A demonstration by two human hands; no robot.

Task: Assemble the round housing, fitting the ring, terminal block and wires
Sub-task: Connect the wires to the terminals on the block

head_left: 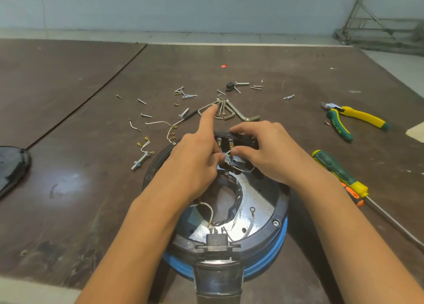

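Up close, the left hand [192,163] pinches a thin white wire [226,154] between thumb and middle finger, its index finger straight and pointing away. The right hand [270,152] hooks curled fingers over the terminal block [230,143] at the far rim, thumb pressing beside the wire. Both work above the round housing [278,221], which sits open side up on the brown table [80,166], a blue band [273,264] around its base. Screws [220,105], hex keys [247,116], pliers [358,117] and a screwdriver [337,168] lie around it.

A workshop, shown by a scuffed brown board worktop [68,166], loose screws [183,92] scattered across it, hex keys [243,114], pliers [353,120] and a screwdriver [337,168] laid out, a metal frame [371,21] set against a pale wall.
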